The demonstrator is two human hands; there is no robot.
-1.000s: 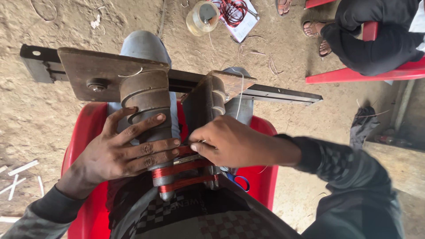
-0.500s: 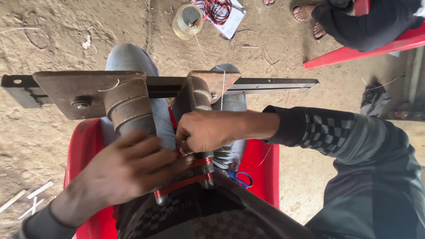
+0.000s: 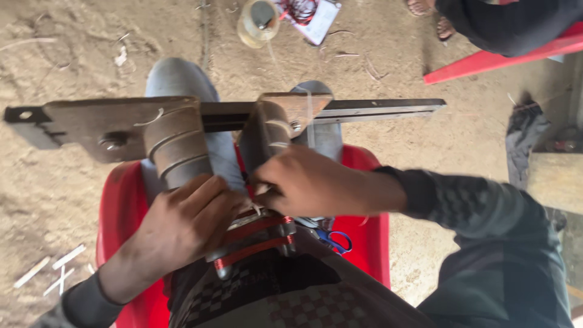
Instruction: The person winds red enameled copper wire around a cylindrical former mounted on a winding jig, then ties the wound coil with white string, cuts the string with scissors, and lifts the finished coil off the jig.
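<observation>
Copper-red wound coil on its grey form [image 3: 258, 237] lies across the person's lap, long axis running left to right beneath the flat brown metal bar [image 3: 376, 109]. Left hand [image 3: 182, 228] wraps closed around the form; right hand [image 3: 310, 182] pinches at the windings, fingers tight.

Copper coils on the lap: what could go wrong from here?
1. The scissors lie open-handled on the red chair by the thigh; a shift could knock them off or nick the leg.
2. The metal bar rests only across the knees and may tip.
3. Both the left hand and right hand crowd the copper coils, so fingers could get pinched.
</observation>
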